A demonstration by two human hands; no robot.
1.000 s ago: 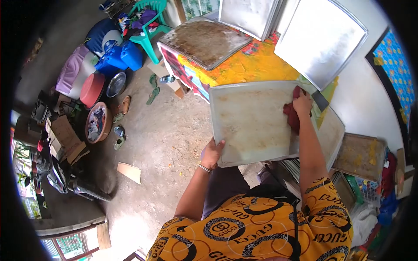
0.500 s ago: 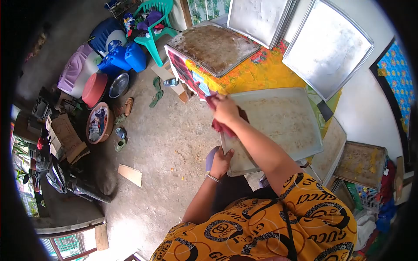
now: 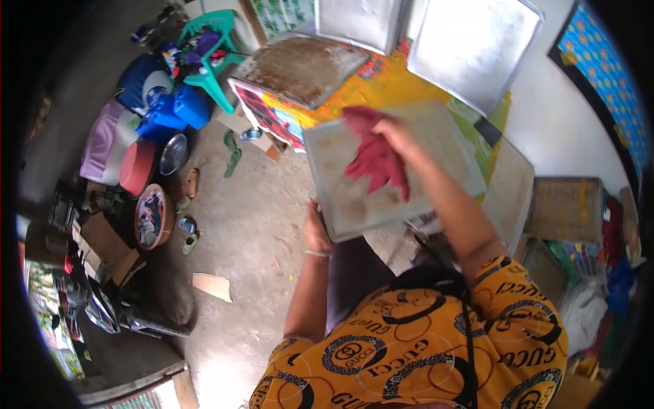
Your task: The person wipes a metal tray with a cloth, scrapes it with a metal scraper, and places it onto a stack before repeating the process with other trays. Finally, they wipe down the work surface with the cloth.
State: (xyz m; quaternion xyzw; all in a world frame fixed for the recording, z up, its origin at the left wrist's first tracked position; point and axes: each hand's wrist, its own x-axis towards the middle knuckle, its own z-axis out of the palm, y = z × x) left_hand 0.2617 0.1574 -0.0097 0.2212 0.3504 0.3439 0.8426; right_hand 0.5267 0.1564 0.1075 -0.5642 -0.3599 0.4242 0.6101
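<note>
A large metal baking tray (image 3: 443,146), pale and stained, is tilted in front of me. My left hand (image 3: 317,232) grips its lower left corner from beneath. My right hand (image 3: 395,140) rests over the tray's middle and clutches a red cloth (image 3: 373,160) pressed against the tray's surface. The cloth hangs down and toward me from my fingers.
A table with a yellow patterned cover (image 3: 371,88) holds a dark dirty tray (image 3: 300,68); two clean trays (image 3: 473,44) lean on the wall behind. More dirty trays (image 3: 565,208) stand at right. Blue jerrycans (image 3: 177,109), a green chair (image 3: 208,51), basins and sandals crowd the floor at left.
My right hand swept the red cloth from the tray's right edge to its left, then back to the middle. The tray has tipped up more, and my view shifted.
</note>
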